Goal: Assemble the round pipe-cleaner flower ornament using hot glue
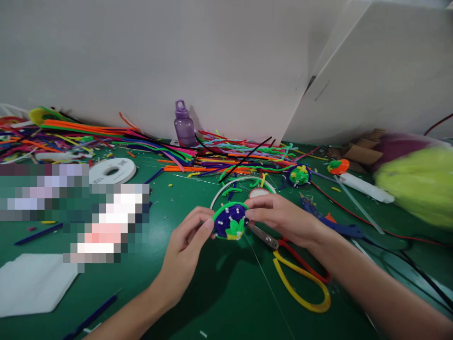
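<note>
A round pipe-cleaner piece, dark blue with a green rim, a yellow-green flower and small white beads, is held just above the green table. My left hand pinches its left edge. My right hand pinches its right edge with fingertips closed on the rim. A thin clear thread runs down from the piece toward me.
Scissors with red and yellow handles lie under my right wrist. Loose coloured pipe cleaners are heaped along the back, beside a purple bottle. A white tape roll, two finished pieces, blue pliers, a white cloth and yellow fluff surround me.
</note>
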`<state>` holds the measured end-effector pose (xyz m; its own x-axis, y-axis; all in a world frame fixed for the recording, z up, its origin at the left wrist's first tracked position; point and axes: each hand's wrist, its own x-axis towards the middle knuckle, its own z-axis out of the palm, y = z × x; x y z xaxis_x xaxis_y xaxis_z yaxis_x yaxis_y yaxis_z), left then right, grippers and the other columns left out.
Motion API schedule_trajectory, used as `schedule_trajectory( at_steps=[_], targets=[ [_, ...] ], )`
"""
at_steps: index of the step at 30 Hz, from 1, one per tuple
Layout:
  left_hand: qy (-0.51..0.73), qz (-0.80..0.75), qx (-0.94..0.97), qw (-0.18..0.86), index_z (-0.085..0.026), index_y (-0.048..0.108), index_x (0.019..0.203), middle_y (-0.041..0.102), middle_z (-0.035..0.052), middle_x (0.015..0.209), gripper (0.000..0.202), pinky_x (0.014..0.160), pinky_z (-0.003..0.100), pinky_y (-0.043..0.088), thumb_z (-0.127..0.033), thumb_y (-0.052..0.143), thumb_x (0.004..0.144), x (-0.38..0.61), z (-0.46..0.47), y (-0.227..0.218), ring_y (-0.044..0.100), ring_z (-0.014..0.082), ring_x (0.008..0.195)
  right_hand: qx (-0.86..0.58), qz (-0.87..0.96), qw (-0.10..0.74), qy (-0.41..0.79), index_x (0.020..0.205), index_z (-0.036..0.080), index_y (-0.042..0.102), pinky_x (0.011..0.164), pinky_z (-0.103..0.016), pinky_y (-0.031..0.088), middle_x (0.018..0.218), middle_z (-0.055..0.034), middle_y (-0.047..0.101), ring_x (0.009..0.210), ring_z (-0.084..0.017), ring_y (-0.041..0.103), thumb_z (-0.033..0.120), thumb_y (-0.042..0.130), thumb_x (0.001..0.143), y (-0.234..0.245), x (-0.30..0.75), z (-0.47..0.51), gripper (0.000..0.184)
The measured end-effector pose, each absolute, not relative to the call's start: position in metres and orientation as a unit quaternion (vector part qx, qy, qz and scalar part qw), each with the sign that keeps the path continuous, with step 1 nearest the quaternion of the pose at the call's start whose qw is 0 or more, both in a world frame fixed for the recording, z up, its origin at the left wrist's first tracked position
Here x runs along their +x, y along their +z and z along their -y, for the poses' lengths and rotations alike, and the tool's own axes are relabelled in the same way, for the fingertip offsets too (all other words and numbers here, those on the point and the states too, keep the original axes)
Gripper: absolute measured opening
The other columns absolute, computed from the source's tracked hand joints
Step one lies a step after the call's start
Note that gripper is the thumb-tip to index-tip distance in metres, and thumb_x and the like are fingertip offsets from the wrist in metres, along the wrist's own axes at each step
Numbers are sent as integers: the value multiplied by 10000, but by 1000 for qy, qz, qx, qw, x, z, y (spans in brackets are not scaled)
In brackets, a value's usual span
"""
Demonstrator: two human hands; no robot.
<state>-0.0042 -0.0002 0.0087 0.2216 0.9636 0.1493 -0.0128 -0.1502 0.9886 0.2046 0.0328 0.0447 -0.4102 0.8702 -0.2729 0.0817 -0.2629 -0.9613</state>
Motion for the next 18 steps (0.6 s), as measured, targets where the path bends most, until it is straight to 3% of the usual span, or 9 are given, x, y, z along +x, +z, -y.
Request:
schedule_trajectory(
  at_steps=[13, 16, 18],
  targets=[
    [455, -420, 610, 495, -198, 579, 730, 511, 19, 883, 209, 674, 258, 365, -279, 491, 901, -3, 0, 12, 486, 146, 799, -408, 416, 330, 743, 720, 161, 632, 601, -200, 416, 711, 15, 562, 657, -86, 528, 235, 728, 705, 42, 206, -34, 122],
    [451, -428, 611, 490, -198, 590, 727, 520, 17, 870, 195, 667, 250, 369, -272, 511, 889, -4, 1, 12, 495, 145, 796, -448, 494, 335, 665, 797, 173, 666, 655, -248, 445, 790, -15, 612, 728, -126, 563, 270, 682, 749, 45, 203, -36, 110],
    [452, -431, 605, 493, -197, 594, 729, 523, 17, 864, 193, 664, 245, 372, -270, 513, 887, -4, 1, 12, 499, 145, 797, -476, 596, 375, 527, 887, 206, 689, 736, -296, 454, 900, -33, 649, 825, -163, 586, 271, 639, 790, 55, 201, -34, 127]
  ],
)
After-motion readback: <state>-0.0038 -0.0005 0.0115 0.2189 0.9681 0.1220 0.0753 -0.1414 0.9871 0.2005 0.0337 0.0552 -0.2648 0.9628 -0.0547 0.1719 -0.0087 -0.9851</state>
